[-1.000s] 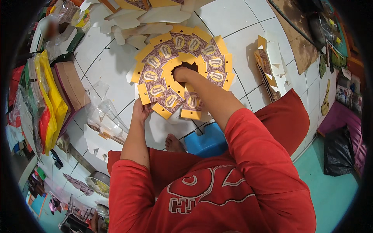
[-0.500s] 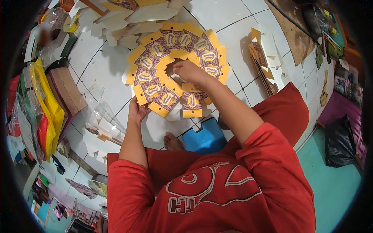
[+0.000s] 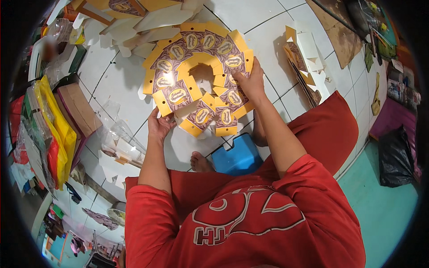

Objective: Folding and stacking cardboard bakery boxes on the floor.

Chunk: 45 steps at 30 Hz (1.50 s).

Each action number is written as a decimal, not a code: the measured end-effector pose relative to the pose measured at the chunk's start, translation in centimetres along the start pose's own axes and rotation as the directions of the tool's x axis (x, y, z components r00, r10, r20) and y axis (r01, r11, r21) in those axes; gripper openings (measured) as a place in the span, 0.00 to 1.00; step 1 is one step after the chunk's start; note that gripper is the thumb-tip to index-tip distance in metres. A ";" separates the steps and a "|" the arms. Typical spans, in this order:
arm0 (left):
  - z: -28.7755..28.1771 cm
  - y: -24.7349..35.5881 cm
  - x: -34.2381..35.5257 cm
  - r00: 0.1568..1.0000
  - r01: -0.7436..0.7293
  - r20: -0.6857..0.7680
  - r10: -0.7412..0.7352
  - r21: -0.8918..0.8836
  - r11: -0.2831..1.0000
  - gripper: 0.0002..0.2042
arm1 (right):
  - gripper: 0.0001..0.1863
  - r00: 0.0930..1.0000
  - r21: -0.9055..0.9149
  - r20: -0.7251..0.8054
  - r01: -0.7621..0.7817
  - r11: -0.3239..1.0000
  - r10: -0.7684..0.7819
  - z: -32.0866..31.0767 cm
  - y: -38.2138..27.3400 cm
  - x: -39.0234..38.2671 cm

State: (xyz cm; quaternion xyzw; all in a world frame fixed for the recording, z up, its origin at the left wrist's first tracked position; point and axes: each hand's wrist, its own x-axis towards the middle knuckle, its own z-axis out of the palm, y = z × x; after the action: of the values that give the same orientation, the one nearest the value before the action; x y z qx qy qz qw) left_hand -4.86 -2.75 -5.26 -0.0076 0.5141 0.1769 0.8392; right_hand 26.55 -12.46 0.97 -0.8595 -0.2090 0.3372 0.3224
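Observation:
A ring of overlapping flat cardboard box pieces (image 3: 178, 52), yellow with purple patterned panels and pale oval labels, spreads out over the tiled floor in front of me. My left hand (image 3: 161, 125) holds its lower left edge, the fingers partly hidden beneath a yellow flap. On the ring's right side, my right hand (image 3: 251, 85) grips the outer edge, its thumb lying over a printed panel. One piece (image 3: 199, 117) at the near side sits lower than its left neighbour, leaving a gap between them.
More cardboard pieces (image 3: 156, 18) are stacked at the far left, and a narrow stack (image 3: 302, 67) stands at the right. A blue plastic stool (image 3: 237, 154) is between my legs. Plastic packs (image 3: 58, 129) line the left; a black bag (image 3: 395, 156) lies right.
My right hand has gone from the ring's centre to its right outer edge. The near pieces have shifted, opening a gap at the lower left. My left hand stays at its edge.

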 end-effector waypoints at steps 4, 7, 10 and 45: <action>-0.2 0.2 0.6 0.946 0.095 0.306 -0.106 0.051 0.994 0.16 | 0.47 1.000 -0.002 -0.014 -0.018 1.000 0.018 -0.3 -0.8 -0.2; 0.4 -0.2 0.8 0.995 0.041 -0.098 -0.008 0.332 0.943 0.15 | 0.47 0.999 0.008 -0.035 -0.018 1.000 0.018 -0.5 -1.3 -0.4; 0.8 0.2 0.4 0.972 0.116 -0.236 0.006 0.500 0.859 0.16 | 0.46 0.996 0.037 -0.081 -0.018 0.999 0.021 -0.9 -1.1 -0.5; 10.1 -4.0 -5.6 0.228 -0.250 0.007 0.974 0.967 0.052 0.35 | 0.17 0.892 0.154 -0.364 -0.228 0.961 0.270 -0.8 5.9 -8.2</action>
State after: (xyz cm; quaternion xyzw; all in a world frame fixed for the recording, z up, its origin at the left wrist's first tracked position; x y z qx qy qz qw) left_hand 2.71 -6.15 3.68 0.5853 0.7235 0.2743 0.2423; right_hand 22.38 -21.67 0.95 -0.9095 -0.0121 0.2129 0.3567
